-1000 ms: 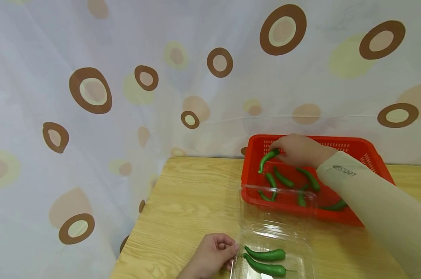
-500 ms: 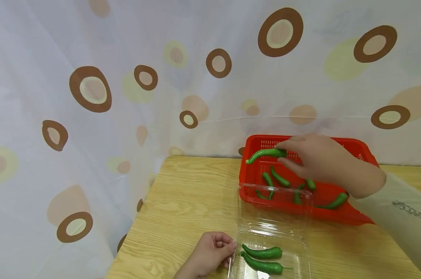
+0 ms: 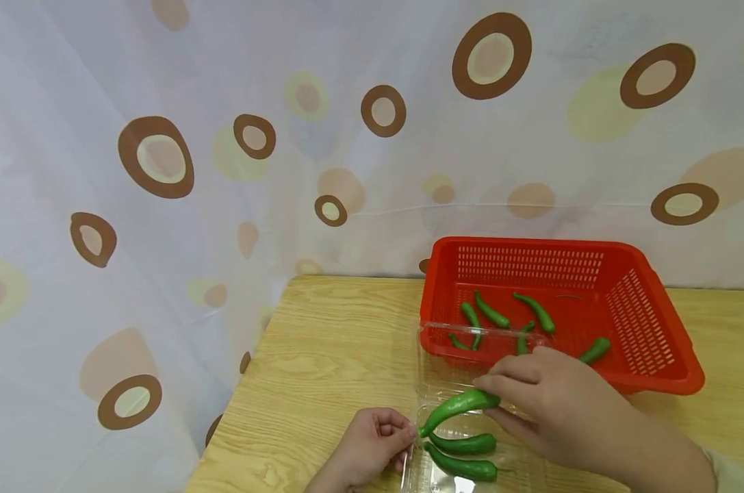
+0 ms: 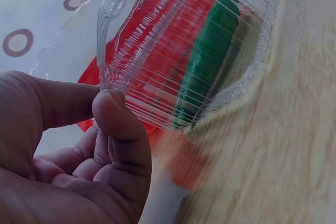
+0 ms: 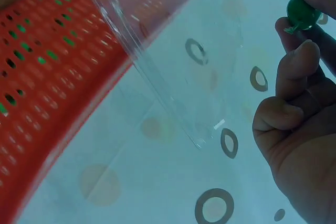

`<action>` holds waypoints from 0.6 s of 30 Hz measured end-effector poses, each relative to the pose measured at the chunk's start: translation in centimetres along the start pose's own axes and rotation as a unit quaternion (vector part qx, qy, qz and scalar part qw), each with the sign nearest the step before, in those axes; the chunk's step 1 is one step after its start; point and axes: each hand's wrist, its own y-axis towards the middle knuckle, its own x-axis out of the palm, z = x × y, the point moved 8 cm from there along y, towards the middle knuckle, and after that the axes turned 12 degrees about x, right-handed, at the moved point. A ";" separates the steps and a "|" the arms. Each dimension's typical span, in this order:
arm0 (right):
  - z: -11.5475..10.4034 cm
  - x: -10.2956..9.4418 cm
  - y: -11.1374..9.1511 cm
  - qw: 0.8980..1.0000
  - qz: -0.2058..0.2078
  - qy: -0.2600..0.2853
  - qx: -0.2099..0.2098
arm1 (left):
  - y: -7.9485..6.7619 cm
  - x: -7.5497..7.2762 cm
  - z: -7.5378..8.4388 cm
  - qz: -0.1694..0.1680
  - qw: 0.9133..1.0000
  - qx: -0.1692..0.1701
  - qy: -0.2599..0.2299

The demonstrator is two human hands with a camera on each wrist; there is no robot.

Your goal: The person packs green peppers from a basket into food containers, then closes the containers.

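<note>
Head: right hand point(image 3: 569, 411) pinches a green pepper point(image 3: 458, 407), tilted above the clear container point(image 3: 439, 485), just beyond two laid peppers point(image 3: 464, 445); left hand point(image 3: 374, 441) pinches the container's left edge; red basket point(image 3: 528, 267) behind (more peppers point(image 3: 534, 311) inside). Left wrist: thumb and forefinger on the rim; one pepper point(image 4: 209, 51) visible through ribbed plastic. Right wrist: held pepper's stem end between thumb and fingers; clear lid point(image 5: 137, 59) overlaps basket.

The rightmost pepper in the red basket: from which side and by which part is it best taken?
Take this pepper by its rounded far end, probably from above, thumb and finger on either side. That end shows plainly, with the floor of the basket beside it; raised walls hinder a sideways reach. Its near part is hidden by the right hand, which holds another pepper.
</note>
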 end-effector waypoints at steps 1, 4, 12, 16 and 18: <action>0.0 0.5 -0.7 1.000 -0.015 0.001 0.010 | 0.0 0.0 0.0 0.001 1.000 0.000 0.000; 0.2 2.1 -2.5 0.997 -0.066 0.010 0.032 | 0.0 0.1 0.0 0.006 1.000 0.000 0.000; -0.4 5.2 -5.3 0.993 -0.109 0.042 -0.002 | -0.2 0.1 -0.1 0.004 1.000 0.000 -0.002; -1.2 6.0 -5.7 0.997 -0.056 0.028 -0.054 | -0.1 0.1 0.0 0.006 1.000 0.000 -0.002; -1.6 6.4 -5.9 0.996 -0.042 0.012 -0.072 | -0.1 0.0 0.0 0.007 1.000 -0.003 0.001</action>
